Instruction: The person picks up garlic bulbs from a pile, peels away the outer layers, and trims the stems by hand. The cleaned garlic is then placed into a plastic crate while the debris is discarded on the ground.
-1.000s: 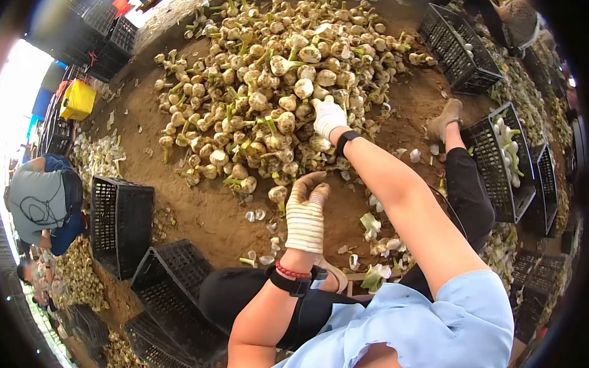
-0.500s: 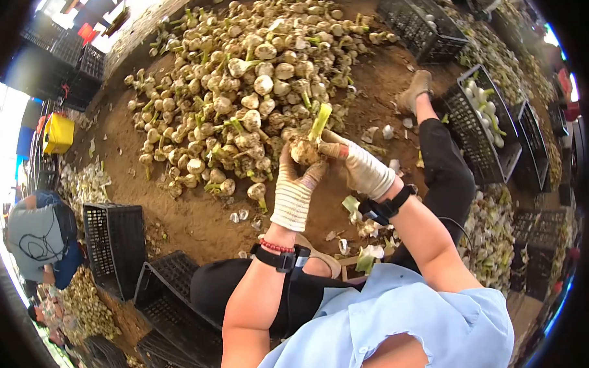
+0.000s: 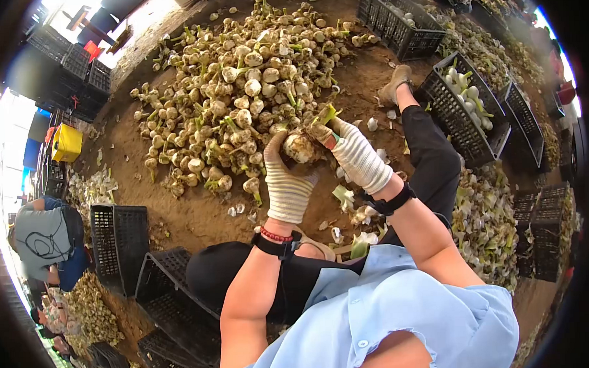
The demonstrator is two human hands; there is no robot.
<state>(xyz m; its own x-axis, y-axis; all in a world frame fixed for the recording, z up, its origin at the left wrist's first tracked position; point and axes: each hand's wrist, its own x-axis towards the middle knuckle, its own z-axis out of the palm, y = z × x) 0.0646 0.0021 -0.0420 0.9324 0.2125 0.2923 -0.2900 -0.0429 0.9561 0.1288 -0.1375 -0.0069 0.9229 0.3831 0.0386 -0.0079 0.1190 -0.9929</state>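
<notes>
In front of the pile of garlic (image 3: 227,102), my left hand (image 3: 287,187) in a striped knit glove is closed around a garlic bulb (image 3: 300,147). The bulb shows pale skin with brown, dirty patches. My right hand (image 3: 360,157), gloved likewise, pinches the green-tipped stalk and brown outer skin (image 3: 322,123) at the bulb's upper right. Whether that skin is still joined to the bulb is hard to make out. Both hands are raised above the dirt floor, close together.
A black crate (image 3: 464,107) to the right holds trimmed bulbs; another crate (image 3: 402,24) stands behind it. Peeled skins (image 3: 484,223) lie on the right. Black crates (image 3: 120,245) stand at left, near another person (image 3: 50,235). A yellow container (image 3: 66,142) is farther back.
The stalk has tipped to the right and down with my right hand, and more pale bulb surface shows. The whole view has shifted slightly.
</notes>
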